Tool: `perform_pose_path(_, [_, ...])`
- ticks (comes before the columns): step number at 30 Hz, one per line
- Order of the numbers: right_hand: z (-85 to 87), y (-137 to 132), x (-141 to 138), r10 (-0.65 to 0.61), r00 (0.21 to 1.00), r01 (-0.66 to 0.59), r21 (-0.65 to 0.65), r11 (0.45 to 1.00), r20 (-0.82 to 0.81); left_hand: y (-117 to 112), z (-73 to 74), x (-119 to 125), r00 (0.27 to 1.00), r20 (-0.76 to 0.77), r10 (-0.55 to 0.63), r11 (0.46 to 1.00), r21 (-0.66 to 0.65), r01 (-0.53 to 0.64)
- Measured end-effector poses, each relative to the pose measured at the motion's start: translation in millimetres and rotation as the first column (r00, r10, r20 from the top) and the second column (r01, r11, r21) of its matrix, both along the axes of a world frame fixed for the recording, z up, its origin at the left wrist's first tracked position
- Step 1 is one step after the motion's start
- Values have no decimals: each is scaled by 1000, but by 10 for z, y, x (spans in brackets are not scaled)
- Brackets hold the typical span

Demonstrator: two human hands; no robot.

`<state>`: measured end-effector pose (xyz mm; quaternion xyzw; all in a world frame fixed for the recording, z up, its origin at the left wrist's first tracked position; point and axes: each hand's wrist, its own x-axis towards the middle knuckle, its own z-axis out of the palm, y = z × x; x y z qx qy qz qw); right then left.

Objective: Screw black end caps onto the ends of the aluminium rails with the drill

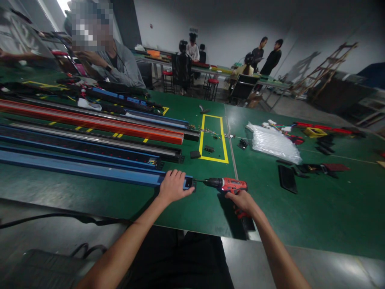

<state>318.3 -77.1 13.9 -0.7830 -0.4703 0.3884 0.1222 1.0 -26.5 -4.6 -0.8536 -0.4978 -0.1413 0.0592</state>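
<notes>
My left hand (173, 186) grips the right end of a long blue rail (81, 169) that lies along the front of the green table (300, 208). My right hand (242, 200) is wrapped round the handle of a red cordless drill (230, 185). The drill lies level and its bit points left at the black end cap (189, 183) on the rail's end, just beside my left hand's fingers.
More blue, black and red rails (90, 124) lie side by side behind the blue one. A yellow taped rectangle (213, 138) holds small black parts. A clear plastic bag (275, 142) and black pieces (287, 178) lie to the right. A person sits at the far left; others stand far behind.
</notes>
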Motion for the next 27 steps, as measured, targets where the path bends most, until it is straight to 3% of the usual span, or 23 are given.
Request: perform_pose_path(27, [-53,27,22,23,999,-23,9,1000,37,7,-17,-3,1000,9,0,1000,-8,0])
